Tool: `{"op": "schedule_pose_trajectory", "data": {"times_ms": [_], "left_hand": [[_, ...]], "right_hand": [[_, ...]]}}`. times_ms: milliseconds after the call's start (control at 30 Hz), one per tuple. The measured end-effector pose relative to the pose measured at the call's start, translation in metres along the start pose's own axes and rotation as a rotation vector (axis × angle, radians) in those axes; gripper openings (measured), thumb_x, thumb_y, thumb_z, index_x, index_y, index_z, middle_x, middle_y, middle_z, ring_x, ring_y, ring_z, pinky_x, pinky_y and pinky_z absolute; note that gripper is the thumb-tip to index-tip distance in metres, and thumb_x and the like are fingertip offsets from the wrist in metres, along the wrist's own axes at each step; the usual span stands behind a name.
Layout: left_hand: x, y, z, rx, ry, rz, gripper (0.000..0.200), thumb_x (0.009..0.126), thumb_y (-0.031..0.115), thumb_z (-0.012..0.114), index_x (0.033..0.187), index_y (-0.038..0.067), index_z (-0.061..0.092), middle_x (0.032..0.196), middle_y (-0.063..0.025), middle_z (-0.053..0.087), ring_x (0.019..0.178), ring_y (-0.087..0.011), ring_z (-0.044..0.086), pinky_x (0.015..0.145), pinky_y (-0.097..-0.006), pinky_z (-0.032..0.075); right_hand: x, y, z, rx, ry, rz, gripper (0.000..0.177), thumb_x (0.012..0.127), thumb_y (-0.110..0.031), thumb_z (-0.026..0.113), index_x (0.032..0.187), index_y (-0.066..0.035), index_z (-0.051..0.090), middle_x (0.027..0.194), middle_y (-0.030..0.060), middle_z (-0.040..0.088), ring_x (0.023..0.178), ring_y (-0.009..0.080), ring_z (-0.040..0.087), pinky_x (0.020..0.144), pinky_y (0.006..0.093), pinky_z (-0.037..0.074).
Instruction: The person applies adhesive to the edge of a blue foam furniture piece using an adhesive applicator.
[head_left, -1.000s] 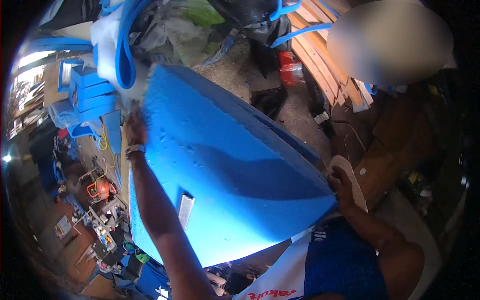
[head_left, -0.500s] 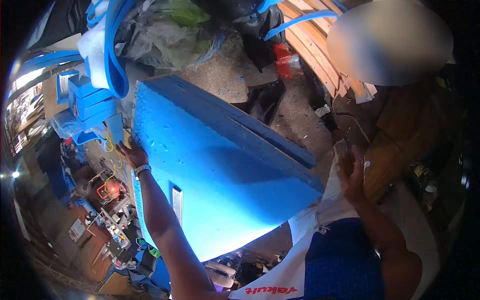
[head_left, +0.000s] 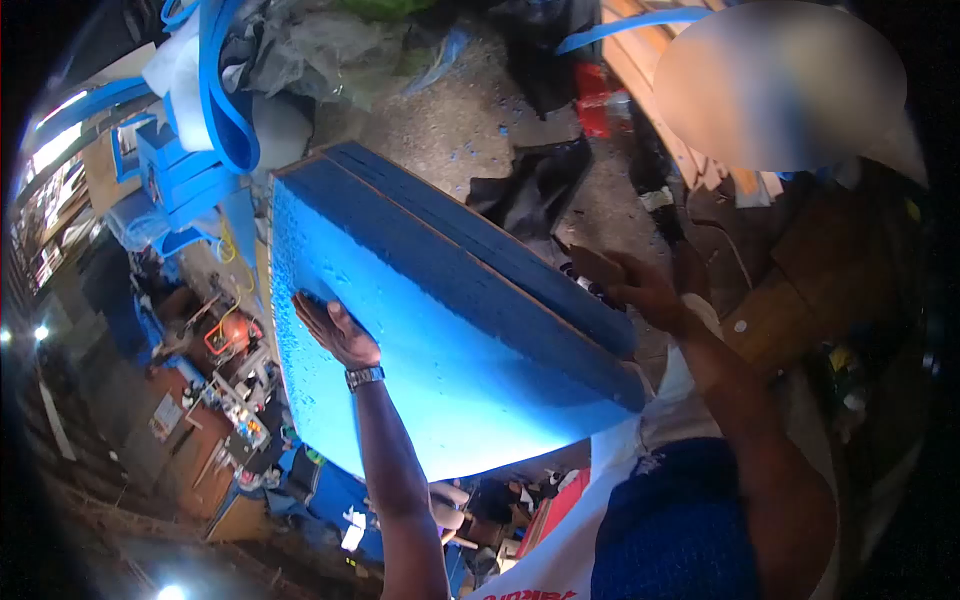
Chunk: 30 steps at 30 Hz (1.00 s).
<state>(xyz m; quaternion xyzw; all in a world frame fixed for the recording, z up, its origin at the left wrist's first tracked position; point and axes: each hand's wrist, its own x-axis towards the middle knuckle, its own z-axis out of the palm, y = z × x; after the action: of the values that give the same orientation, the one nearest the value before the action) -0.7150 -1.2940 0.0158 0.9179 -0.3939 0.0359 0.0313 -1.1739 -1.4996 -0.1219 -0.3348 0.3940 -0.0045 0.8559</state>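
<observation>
A large blue box [head_left: 450,350] with a rough surface and a long seam along its upper side [head_left: 470,235] is tilted in front of me. On its broad bright face my left hand [head_left: 340,330] lies flat with fingers stretched, a metal-band watch at its wrist. Close over the box's right end, my right hand [head_left: 645,290] has its fingers closed round a small flat brownish piece [head_left: 597,266]. A thin dark tip and a small shiny part show beside that piece; I cannot tell what kind of thing it is.
Blue strips [head_left: 235,140] and stacked blue pieces [head_left: 180,175] stand at the upper left. Black sheet scraps [head_left: 540,185] lie on the floor beyond the box. Wooden slats [head_left: 650,90] are at the upper right, near a blurred-out person. Tools and clutter fill the lower left.
My left hand has moved from the box's left edge onto its broad face. My right hand has come left to the box's seam side. The metal strip on the face is out of sight.
</observation>
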Motion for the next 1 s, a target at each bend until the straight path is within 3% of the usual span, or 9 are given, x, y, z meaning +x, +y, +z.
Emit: {"op": "schedule_pose_trajectory", "data": {"times_ms": [167, 300, 433, 500, 633, 733, 867, 967, 1000], "left_hand": [[-0.002, -0.009, 0.006, -0.342, -0.039, -0.274, 0.095, 0.092, 0.075, 0.032, 0.155, 0.004, 0.026, 0.156, -0.0223, 0.030, 0.142, -0.0378, 0.033, 0.115, -0.0546, 0.029], [0.009, 0.027, -0.007, -0.568, 0.029, -0.359, 0.104, 0.084, 0.075, 0.053, 0.156, 0.007, 0.022, 0.154, -0.0225, 0.031, 0.139, -0.0380, 0.037, 0.108, -0.0576, 0.038], [0.012, 0.025, -0.007, -0.376, 0.049, -0.306, 0.106, 0.085, 0.082, 0.035, 0.156, 0.005, 0.022, 0.158, -0.0250, 0.025, 0.144, -0.0415, 0.030, 0.112, -0.0620, 0.031], [0.011, 0.031, -0.010, -0.216, 0.031, -0.338, 0.104, 0.086, 0.081, 0.027, 0.155, 0.004, 0.026, 0.158, -0.0265, 0.026, 0.145, -0.0423, 0.028, 0.114, -0.0622, 0.027], [0.012, 0.033, -0.010, -0.240, 0.051, -0.282, 0.105, 0.086, 0.082, 0.028, 0.154, 0.002, 0.029, 0.157, -0.0273, 0.028, 0.145, -0.0430, 0.029, 0.115, -0.0613, 0.026], [0.017, 0.031, -0.010, -0.205, 0.068, -0.270, 0.106, 0.086, 0.083, 0.028, 0.153, 0.001, 0.030, 0.156, -0.0277, 0.028, 0.144, -0.0435, 0.029, 0.115, -0.0603, 0.025], [0.011, 0.041, -0.012, -0.270, 0.061, -0.225, 0.099, 0.091, 0.077, 0.031, 0.152, -0.001, 0.032, 0.155, -0.0285, 0.030, 0.143, -0.0434, 0.030, 0.116, -0.0574, 0.026], [0.002, 0.021, -0.012, -0.229, 0.066, -0.215, 0.092, 0.095, 0.071, 0.031, 0.151, -0.001, 0.033, 0.157, -0.0254, 0.030, 0.143, -0.0423, 0.031, 0.116, -0.0557, 0.027], [0.002, 0.017, -0.010, -0.234, 0.074, -0.218, 0.090, 0.096, 0.070, 0.030, 0.151, -0.001, 0.032, 0.157, -0.0244, 0.029, 0.143, -0.0422, 0.031, 0.117, -0.0554, 0.027]], "right_hand": [[0.075, 0.054, 0.020, -0.459, -0.277, -0.149, 0.029, 0.088, -0.011, 0.066, 0.116, -0.007, 0.069, 0.111, 0.0101, 0.066, 0.105, 0.0211, 0.061, 0.094, 0.0376, 0.047], [0.052, 0.048, 0.027, -0.065, -0.124, -0.025, 0.023, 0.090, -0.013, 0.062, 0.111, -0.005, 0.069, 0.110, 0.0097, 0.066, 0.107, 0.0206, 0.061, 0.094, 0.0355, 0.047], [0.054, 0.066, 0.002, -0.154, 0.005, 0.132, 0.022, 0.092, -0.016, 0.061, 0.110, -0.004, 0.069, 0.111, 0.0093, 0.068, 0.112, 0.0195, 0.060, 0.093, 0.0356, 0.048], [0.055, 0.080, -0.019, -0.329, 0.086, 0.269, 0.029, 0.094, -0.021, 0.057, 0.115, -0.003, 0.067, 0.113, 0.0153, 0.068, 0.110, 0.0278, 0.063, 0.096, 0.0389, 0.048], [0.057, 0.083, -0.069, -0.742, 0.216, 0.174, 0.037, 0.096, -0.029, 0.054, 0.118, -0.002, 0.066, 0.115, 0.0221, 0.068, 0.108, 0.0382, 0.065, 0.095, 0.0455, 0.049], [0.054, 0.037, -0.094, -1.026, 0.272, 0.293, 0.036, 0.093, -0.037, 0.056, 0.113, -0.011, 0.070, 0.110, 0.0210, 0.069, 0.104, 0.0361, 0.067, 0.090, 0.0447, 0.052], [0.079, 0.100, -0.167, -1.355, 0.098, 0.308, 0.037, 0.093, -0.039, 0.056, 0.111, -0.012, 0.071, 0.120, 0.0229, 0.065, 0.117, 0.0371, 0.060, 0.100, 0.0468, 0.045], [0.072, 0.106, -0.174, -1.326, -0.468, 0.243, 0.039, 0.092, -0.041, 0.056, 0.115, -0.012, 0.070, 0.121, 0.0244, 0.064, 0.119, 0.0374, 0.059, 0.104, 0.0453, 0.043], [0.071, 0.089, -0.174, -1.322, -0.390, 0.131, 0.041, 0.091, -0.040, 0.058, 0.113, -0.008, 0.069, 0.114, 0.0227, 0.065, 0.114, 0.0379, 0.059, 0.100, 0.0478, 0.044]]}}
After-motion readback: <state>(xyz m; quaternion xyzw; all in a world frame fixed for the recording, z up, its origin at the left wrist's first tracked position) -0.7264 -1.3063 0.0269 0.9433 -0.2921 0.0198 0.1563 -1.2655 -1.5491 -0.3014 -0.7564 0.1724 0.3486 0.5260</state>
